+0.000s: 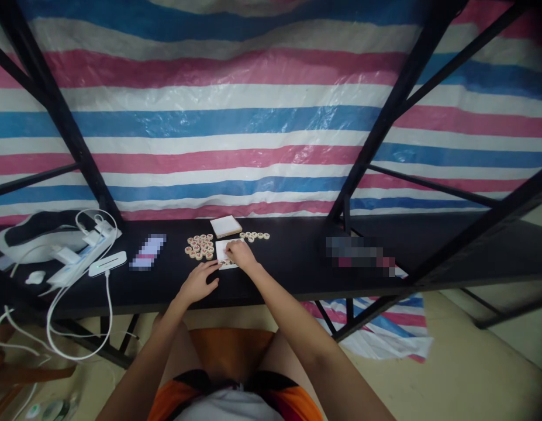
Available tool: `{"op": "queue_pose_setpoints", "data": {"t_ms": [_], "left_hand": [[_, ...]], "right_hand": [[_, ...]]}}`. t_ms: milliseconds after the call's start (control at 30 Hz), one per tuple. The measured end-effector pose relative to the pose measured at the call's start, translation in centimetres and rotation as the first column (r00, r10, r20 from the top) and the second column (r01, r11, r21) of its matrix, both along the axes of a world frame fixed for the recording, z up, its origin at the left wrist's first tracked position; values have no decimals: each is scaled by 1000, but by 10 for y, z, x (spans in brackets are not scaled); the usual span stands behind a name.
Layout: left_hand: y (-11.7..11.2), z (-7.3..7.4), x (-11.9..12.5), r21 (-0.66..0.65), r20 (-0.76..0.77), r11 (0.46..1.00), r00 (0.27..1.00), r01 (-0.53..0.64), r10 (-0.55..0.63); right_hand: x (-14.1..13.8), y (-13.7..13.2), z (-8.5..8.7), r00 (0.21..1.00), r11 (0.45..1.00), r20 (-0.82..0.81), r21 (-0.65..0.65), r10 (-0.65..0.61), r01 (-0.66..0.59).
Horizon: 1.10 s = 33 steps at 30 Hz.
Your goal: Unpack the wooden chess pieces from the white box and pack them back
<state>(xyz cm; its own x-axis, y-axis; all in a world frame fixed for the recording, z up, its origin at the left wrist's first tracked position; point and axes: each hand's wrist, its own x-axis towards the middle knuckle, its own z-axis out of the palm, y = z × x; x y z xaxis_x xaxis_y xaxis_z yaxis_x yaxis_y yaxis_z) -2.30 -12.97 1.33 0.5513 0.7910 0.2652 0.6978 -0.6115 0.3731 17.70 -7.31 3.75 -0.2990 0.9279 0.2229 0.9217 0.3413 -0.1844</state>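
A shallow white box [224,246] lies on the black table, with a few round Chinese chess pieces [227,262] along its near side. Over the box, my right hand [241,255] has its fingers curled together and pointing down; whatever they pinch is hidden. My left hand [199,281] rests at the near left corner of the box, fingers stretched out and thumb apart, with nothing seen in it. Left of the box sits a group of Chinese chess pieces [200,248] with red markings. More pieces [255,235] form a short row to the right, their markings dark.
Behind the open box stands another white box part [225,225]. A blurred phone-like object [148,252] lies to the left, beyond it a power strip [84,257] with white cables and a white device [108,264]. Blurred items [361,252] lie right. Black metal posts [376,128] frame the table.
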Motion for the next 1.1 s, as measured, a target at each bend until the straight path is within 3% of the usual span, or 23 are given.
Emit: {"op": "queue_pose_setpoints", "data": {"t_ms": [233, 433, 800, 1100], "left_hand": [[-2, 4, 1, -16, -4, 1000, 1000, -12, 11], [-4, 8, 2, -28, -3, 1000, 1000, -10, 10], [-5, 10, 3, -27, -3, 1000, 1000, -14, 14], [-4, 8, 2, -16, 3, 1000, 1000, -4, 4]], "right_hand": [[2, -9, 6, 999, 1000, 48, -10, 13, -12], [18, -23, 9, 996, 999, 67, 3, -52, 52], [24, -28, 19, 993, 997, 102, -65, 56, -49], [14, -19, 11, 988, 992, 97, -35, 124, -121]]}}
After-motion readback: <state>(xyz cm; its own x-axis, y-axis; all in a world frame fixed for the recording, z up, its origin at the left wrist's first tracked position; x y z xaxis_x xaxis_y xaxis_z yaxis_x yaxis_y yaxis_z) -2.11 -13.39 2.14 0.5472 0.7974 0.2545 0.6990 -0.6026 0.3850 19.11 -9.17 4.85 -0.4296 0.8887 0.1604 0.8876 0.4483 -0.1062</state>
